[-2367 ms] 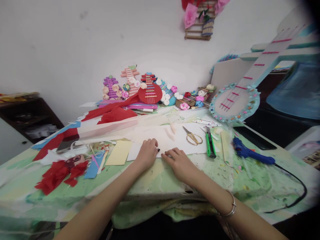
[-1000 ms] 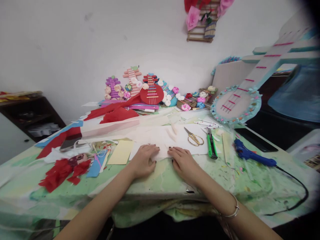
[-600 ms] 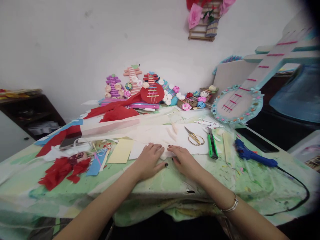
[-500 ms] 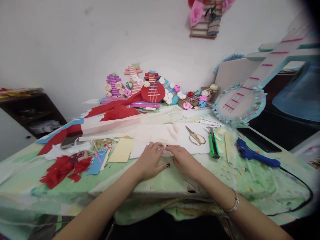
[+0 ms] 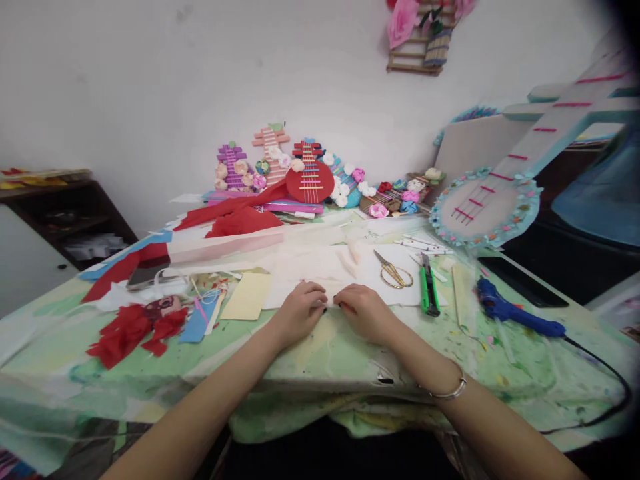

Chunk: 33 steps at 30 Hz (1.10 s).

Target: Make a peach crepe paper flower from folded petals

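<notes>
Cream crepe paper [image 5: 313, 265] lies over a white sheet [image 5: 404, 295] in the middle of the table. At its near edge, my left hand [image 5: 301, 312] has its fingers curled and pinched on the crepe paper. A short gap to the right, my right hand [image 5: 367, 313] is bent the same way, thumb under the fingers, pinching the edge too. The exact grip is partly hidden by the fingers. Gold-handled scissors [image 5: 397, 275] rest on the white sheet beyond my right hand. Beside them lies a green utility knife [image 5: 429, 287].
A blue glue gun [image 5: 520, 313] with a black cord lies at right, near a dark phone [image 5: 523, 281]. At left are a yellow card [image 5: 246, 297] and red crepe scraps [image 5: 120, 335]. Decorated model lutes [image 5: 310, 181] stand along the wall; a large one [image 5: 483, 207] leans at right.
Both hands have gone from flatter, stretched fingers to curled, pinching ones at the paper's near edge. The view has shifted slightly, moving the background a little to the right.
</notes>
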{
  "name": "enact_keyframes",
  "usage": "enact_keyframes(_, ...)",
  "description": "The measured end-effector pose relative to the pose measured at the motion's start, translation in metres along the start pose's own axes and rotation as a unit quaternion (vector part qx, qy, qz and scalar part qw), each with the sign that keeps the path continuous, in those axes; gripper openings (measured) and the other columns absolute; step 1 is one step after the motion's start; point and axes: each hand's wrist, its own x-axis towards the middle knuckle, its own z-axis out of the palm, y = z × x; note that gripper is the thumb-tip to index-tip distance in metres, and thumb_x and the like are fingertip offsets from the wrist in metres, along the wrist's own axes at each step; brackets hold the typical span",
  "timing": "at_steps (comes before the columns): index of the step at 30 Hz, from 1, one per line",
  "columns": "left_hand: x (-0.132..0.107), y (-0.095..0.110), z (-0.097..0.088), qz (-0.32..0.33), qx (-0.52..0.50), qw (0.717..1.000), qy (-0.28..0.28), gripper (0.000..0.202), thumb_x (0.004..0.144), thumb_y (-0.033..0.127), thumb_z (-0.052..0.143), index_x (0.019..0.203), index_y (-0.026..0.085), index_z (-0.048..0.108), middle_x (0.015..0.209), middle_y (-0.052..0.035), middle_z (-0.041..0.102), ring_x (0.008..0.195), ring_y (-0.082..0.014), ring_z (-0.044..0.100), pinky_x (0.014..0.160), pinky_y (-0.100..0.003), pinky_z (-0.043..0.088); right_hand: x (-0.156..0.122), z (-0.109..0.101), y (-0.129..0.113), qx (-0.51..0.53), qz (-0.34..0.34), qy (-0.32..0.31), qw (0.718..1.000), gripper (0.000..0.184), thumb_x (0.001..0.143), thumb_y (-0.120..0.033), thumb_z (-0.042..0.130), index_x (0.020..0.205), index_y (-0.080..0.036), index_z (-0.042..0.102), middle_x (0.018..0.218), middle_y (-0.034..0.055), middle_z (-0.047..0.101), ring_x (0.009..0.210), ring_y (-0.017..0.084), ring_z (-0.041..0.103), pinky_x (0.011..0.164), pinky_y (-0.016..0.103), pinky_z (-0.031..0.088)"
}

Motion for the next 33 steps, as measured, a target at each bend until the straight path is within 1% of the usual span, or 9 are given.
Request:
enact_keyframes(4, 0.002, 0.000, -0.003, -0.023, -0.022, 0.999, 0.012, 0.014, 0.075, 0.008, 0.057, 0.075, 0.018, 0.066, 0.091, -0.0060, 0.064, 0.089, -0.0185, 0.058, 0.082, -0.033, 0.046, 0.003, -0.006, 0.006, 0.077, 0.079, 0.021, 0.994, 0.024, 0.076, -0.006, 0.052, 0.087, -0.019, 0.069, 0.085, 0.0033, 0.070, 0.080, 0.016, 0.064, 0.077, 0.028, 0.046)
enact_keyframes(10, 0.005, 0.001, -0.007, -0.071, -0.070, 0.995, 0.017, 0.015, 0.072, 0.008, 0.059, 0.075, 0.017, 0.070, 0.083, -0.0038, 0.066, 0.072, -0.0138, 0.059, 0.067, -0.025, 0.047, 0.002, -0.008, 0.009, 0.123, 0.081, 0.028, 0.989, 0.019, 0.072, -0.007, 0.055, 0.083, -0.018, 0.067, 0.083, 0.0021, 0.071, 0.080, 0.017, 0.064, 0.076, 0.028, 0.046)
enact_keyframes(13, 0.005, -0.001, -0.008, -0.090, -0.083, 0.992, 0.030, 0.019, 0.072, 0.006, 0.058, 0.080, 0.017, 0.071, 0.078, -0.0031, 0.067, 0.071, -0.0137, 0.060, 0.070, -0.026, 0.048, 0.002, -0.008, 0.011, 0.127, 0.092, 0.023, 0.987, 0.020, 0.071, -0.005, 0.055, 0.080, -0.018, 0.067, 0.083, 0.0021, 0.071, 0.081, 0.017, 0.064, 0.078, 0.029, 0.046)
enact_keyframes(16, 0.005, -0.002, -0.010, -0.109, -0.092, 0.990, 0.021, 0.019, 0.072, 0.006, 0.058, 0.082, 0.017, 0.071, 0.079, -0.0021, 0.069, 0.073, -0.0147, 0.062, 0.077, -0.029, 0.048, 0.002, -0.009, 0.015, 0.132, 0.104, 0.022, 0.986, 0.018, 0.073, -0.007, 0.056, 0.079, -0.018, 0.069, 0.084, 0.0028, 0.071, 0.081, 0.017, 0.064, 0.079, 0.030, 0.046)
enact_keyframes(20, 0.006, -0.003, -0.011, -0.099, -0.062, 0.993, 0.003, 0.015, 0.073, 0.007, 0.057, 0.079, 0.017, 0.067, 0.079, -0.0020, 0.068, 0.075, -0.0154, 0.061, 0.076, -0.029, 0.048, 0.002, -0.009, 0.019, 0.156, 0.087, 0.030, 0.984, 0.020, 0.075, -0.006, 0.052, 0.081, -0.018, 0.067, 0.089, 0.0036, 0.071, 0.086, 0.017, 0.064, 0.083, 0.029, 0.044)
enact_keyframes(22, 0.007, -0.003, -0.011, -0.081, -0.046, 0.996, -0.004, 0.014, 0.072, 0.011, 0.061, 0.084, 0.017, 0.066, 0.084, -0.0034, 0.067, 0.079, -0.0168, 0.060, 0.077, -0.030, 0.048, 0.001, -0.008, 0.020, 0.156, 0.083, 0.031, 0.984, 0.021, 0.076, -0.005, 0.050, 0.082, -0.018, 0.065, 0.092, 0.0038, 0.070, 0.088, 0.016, 0.064, 0.082, 0.028, 0.044)
enact_keyframes(26, 0.006, -0.003, -0.012, -0.060, -0.052, 0.996, -0.028, 0.034, 0.069, 0.011, 0.066, 0.102, 0.016, 0.062, 0.103, -0.0070, 0.064, 0.096, -0.0201, 0.058, 0.087, -0.034, 0.045, -0.001, -0.009, 0.019, 0.115, 0.075, 0.001, 0.991, 0.020, 0.078, -0.005, 0.046, 0.079, -0.018, 0.061, 0.091, 0.0045, 0.070, 0.086, 0.017, 0.063, 0.076, 0.025, 0.043)
enact_keyframes(30, 0.002, 0.002, -0.016, -0.061, -0.066, 0.994, -0.057, 0.037, 0.070, 0.011, 0.065, 0.106, 0.017, 0.061, 0.106, -0.0074, 0.062, 0.099, -0.0206, 0.056, 0.090, -0.036, 0.044, -0.003, -0.011, 0.015, 0.074, 0.081, -0.021, 0.994, 0.018, 0.079, -0.005, 0.045, 0.079, -0.018, 0.059, 0.084, 0.0039, 0.069, 0.080, 0.017, 0.063, 0.070, 0.024, 0.041)
enact_keyframes(33, -0.003, 0.006, -0.019, -0.056, -0.069, 0.993, -0.083, 0.038, 0.070, 0.010, 0.064, 0.108, 0.018, 0.060, 0.107, -0.0076, 0.060, 0.101, -0.0205, 0.056, 0.091, -0.036, 0.044, -0.004, -0.015, 0.012, 0.071, 0.093, -0.037, 0.992, 0.019, 0.079, -0.005, 0.045, 0.078, -0.017, 0.059, 0.083, 0.0042, 0.069, 0.081, 0.017, 0.063, 0.071, 0.024, 0.041)
